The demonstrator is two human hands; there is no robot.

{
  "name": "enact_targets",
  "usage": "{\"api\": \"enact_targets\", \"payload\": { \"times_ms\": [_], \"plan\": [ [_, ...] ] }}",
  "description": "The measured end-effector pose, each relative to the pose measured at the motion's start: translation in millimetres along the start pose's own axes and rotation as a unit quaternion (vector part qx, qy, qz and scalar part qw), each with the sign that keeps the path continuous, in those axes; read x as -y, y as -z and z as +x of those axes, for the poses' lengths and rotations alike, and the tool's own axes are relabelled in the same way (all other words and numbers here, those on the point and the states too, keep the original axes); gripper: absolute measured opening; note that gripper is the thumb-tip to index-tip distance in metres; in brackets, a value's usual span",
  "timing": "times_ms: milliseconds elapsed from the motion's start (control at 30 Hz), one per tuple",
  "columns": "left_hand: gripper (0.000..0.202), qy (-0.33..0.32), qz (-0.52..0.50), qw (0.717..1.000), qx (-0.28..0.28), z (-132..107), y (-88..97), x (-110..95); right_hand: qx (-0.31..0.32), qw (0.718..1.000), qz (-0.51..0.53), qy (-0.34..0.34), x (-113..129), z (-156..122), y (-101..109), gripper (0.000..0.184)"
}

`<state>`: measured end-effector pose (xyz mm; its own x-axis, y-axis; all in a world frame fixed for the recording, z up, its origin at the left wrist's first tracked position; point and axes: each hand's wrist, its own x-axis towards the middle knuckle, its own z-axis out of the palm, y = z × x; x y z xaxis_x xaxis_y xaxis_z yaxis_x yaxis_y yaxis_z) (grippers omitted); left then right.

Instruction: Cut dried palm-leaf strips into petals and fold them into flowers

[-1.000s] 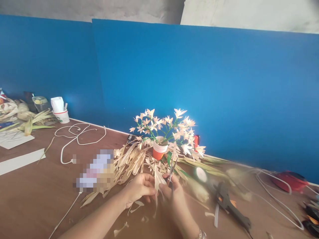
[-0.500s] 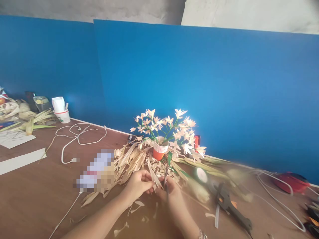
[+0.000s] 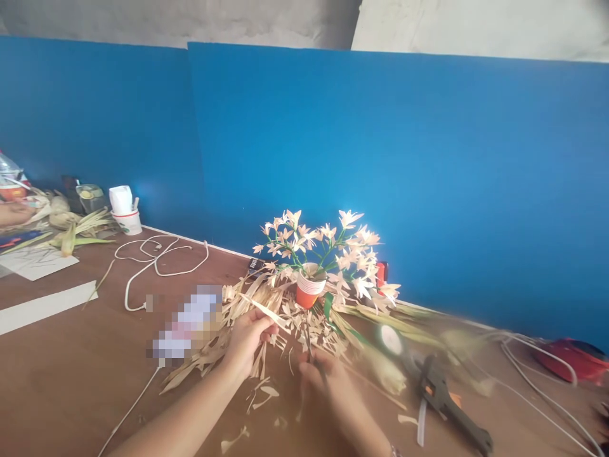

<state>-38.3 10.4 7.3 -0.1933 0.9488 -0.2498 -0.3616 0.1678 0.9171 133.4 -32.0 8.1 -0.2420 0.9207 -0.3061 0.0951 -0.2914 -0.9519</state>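
My left hand point(image 3: 252, 336) pinches a narrow, pale strip of dried corn husk point(image 3: 264, 311), which points up and to the left. Lower and to the right, my right hand point(image 3: 323, 371) is closed on scissors point(image 3: 308, 333), their blades pointing away from me; the handles are mostly hidden by the fingers. Past both hands stands an orange and white paper cup point(image 3: 310, 293) holding green stems with pale husk flowers point(image 3: 349, 254). Loose husk strips point(image 3: 242, 304) and cut scraps point(image 3: 328, 339) lie around the cup.
On the right lies a black glue gun point(image 3: 447, 403), with a red object point(image 3: 568, 358) and white cables beyond it. A pixelated item point(image 3: 185, 327) and a coiled white cable point(image 3: 157, 260) are on the left. Another person's hand point(image 3: 14, 212) shows at the far left edge. A blue partition point(image 3: 380, 146) stands behind.
My hands have drawn apart: the left has moved left and up with the husk strip, now tilted leftward. The scissors have come away from the strip. A co-worker's hand has appeared at far left.
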Motion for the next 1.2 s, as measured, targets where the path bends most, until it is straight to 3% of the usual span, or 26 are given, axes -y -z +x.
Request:
{"api": "enact_targets", "payload": {
  "times_ms": [100,167,400,533,700,867,1000,1200],
  "plan": [
    [0.010,-0.011,-0.013,1.000,-0.023,2.5,2.8,-2.7,0.039,0.998,-0.048,-0.009,3.6,-4.4,-2.4,0.030],
    [0.010,-0.016,0.000,0.999,-0.028,3.3,3.8,-3.0,0.033,0.998,-0.051,0.013,3.9,-5.4,-3.7,0.029],
    [0.009,-0.010,0.074,0.997,0.017,-1.8,-1.3,3.5,-0.117,0.973,-0.104,0.167,-6.8,-0.6,-5.2,0.025],
    [0.012,0.016,0.124,0.991,0.056,-10.9,-8.5,8.1,-0.172,0.960,-0.100,0.199,-13.7,2.1,-8.3,0.038],
    [0.014,0.049,0.154,0.973,0.163,-19.8,-12.7,8.8,-0.177,0.967,-0.017,0.181,-12.9,5.3,-10.5,0.028],
    [0.017,0.090,0.105,0.957,0.254,-20.0,-9.2,11.0,-0.179,0.973,0.084,0.121,-4.8,6.4,-3.8,0.036],
    [0.018,0.089,0.103,0.950,0.281,-18.6,-7.5,12.8,-0.140,0.974,0.160,0.081,-2.8,6.5,-1.8,0.039],
    [0.015,0.098,0.104,0.950,0.277,-19.6,-6.1,11.8,-0.137,0.971,0.186,0.067,-1.6,5.6,-2.5,0.040]
  ]
}}
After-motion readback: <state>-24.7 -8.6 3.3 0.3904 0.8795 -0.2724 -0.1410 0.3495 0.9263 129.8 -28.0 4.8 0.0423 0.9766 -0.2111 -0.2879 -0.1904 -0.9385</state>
